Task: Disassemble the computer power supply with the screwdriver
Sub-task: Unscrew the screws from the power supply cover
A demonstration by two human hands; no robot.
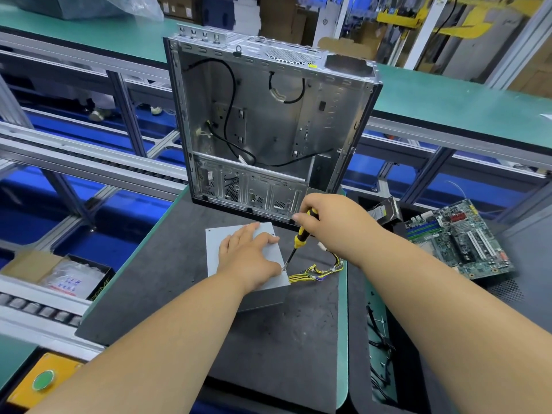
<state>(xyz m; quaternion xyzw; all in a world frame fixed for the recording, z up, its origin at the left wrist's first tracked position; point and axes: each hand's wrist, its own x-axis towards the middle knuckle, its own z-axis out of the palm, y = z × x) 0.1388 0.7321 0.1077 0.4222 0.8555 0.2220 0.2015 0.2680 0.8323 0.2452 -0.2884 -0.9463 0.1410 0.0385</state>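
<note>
a: head view. count the items.

b: two hands, one screwdriver [300, 234], one power supply [213, 249], one case [328, 115], one board [460, 237]. one wire bundle [316, 271] leaves the supply's right side.

a: where is the supply?

b: flat on the dark mat [268, 339], just in front of the case, its broad grey lid up. the lid is smooth sheet metal, rectangular, with small holes near its far corners.

a: the hands?

b: the left hand [248, 258] lies on the lid, fingers straight and spread, pressing down, thumb by the near right corner. the right hand [331, 222] is curled round the screwdriver's handle. the handle is yellow and black, the shaft thin and steel, tilted down and left. its tip meets the lid's near right corner, just beside the left thumb.

a: containers?

b: the case stands upright with its side open. it is bare stamped metal, box-shaped, with perforated vents low down. inside, black cables loop across the back wall; how many i cannot tell. at left a carton [59, 276] holds clear plastic bags, count unclear.

a: other materials?

b: the mat is rough and scuffed. the bundle is yellow and black wires, tied at points, lying curved on the mat. the board is green, with slots and connectors, resting tilted at right. a yellow box at lower left bears one round green button [43, 380].
</note>
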